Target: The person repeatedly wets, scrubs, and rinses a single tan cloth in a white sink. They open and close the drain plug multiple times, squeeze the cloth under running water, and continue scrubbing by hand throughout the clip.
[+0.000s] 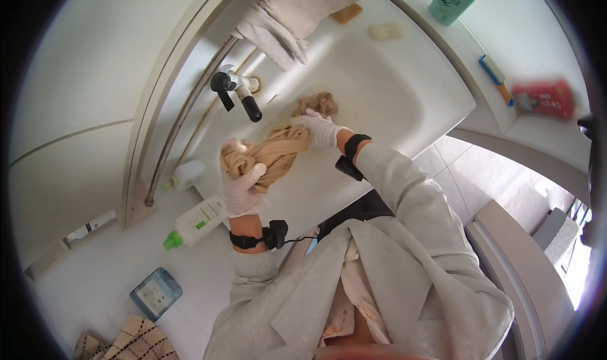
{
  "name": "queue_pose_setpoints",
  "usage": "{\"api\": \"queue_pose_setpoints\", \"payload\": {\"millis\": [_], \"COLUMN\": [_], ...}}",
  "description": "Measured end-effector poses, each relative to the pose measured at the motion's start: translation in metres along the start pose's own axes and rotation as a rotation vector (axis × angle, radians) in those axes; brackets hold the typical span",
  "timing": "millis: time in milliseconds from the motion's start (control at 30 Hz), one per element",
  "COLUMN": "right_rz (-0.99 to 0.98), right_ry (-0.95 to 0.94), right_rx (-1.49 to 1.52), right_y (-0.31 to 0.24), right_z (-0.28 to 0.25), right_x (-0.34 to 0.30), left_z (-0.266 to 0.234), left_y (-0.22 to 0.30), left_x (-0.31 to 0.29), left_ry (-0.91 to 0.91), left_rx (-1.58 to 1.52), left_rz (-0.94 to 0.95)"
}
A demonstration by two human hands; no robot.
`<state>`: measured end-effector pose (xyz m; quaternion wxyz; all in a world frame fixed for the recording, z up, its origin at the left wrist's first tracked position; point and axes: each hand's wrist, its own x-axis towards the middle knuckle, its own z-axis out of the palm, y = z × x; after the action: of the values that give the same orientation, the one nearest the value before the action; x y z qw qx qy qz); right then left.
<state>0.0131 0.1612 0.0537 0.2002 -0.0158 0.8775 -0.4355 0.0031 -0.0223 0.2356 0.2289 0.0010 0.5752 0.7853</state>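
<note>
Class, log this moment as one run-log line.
left hand: gripping tan cloth; right hand: beside brown bundle; white sink: beneath both hands

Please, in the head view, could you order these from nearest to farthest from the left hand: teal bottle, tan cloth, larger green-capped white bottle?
From the left hand:
1. Tan cloth: in its grasp.
2. Larger green-capped white bottle: to its left, just outside the basin.
3. Teal bottle: far upper right, beyond the basin.
</note>
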Motion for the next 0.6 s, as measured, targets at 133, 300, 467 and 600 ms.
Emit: {"api": "queue_pose_setpoints", "payload": {"millis": [133,300,467,600], "right_rz": [0.042,0.338,-0.009,-0.182], "right_ry": [0.112,0.109,0.328,0.271], "right_rx": [0.417,0.746,0.408,0.541], "right_y": [0.017,0.005,-0.063,-0.113], "right_z": [-0.009,-0.028,-0.014,-0.007], "right_x": [-0.009,-0.026,-0.027,-0.038], "left_z": [-0.043,-0.129,-0.18,-0.187], "left_y": [0.008,-0.064,-0.166,-0.213], "left_x": [-0.007,0.013,0.005,0.001], "left_ry": [0.231,0.43,0.341,0.058], "left_rx": [0.158,0.673,1.001,1.679], "left_rz": [0.05,-0.148,-0.227,0.182]}}
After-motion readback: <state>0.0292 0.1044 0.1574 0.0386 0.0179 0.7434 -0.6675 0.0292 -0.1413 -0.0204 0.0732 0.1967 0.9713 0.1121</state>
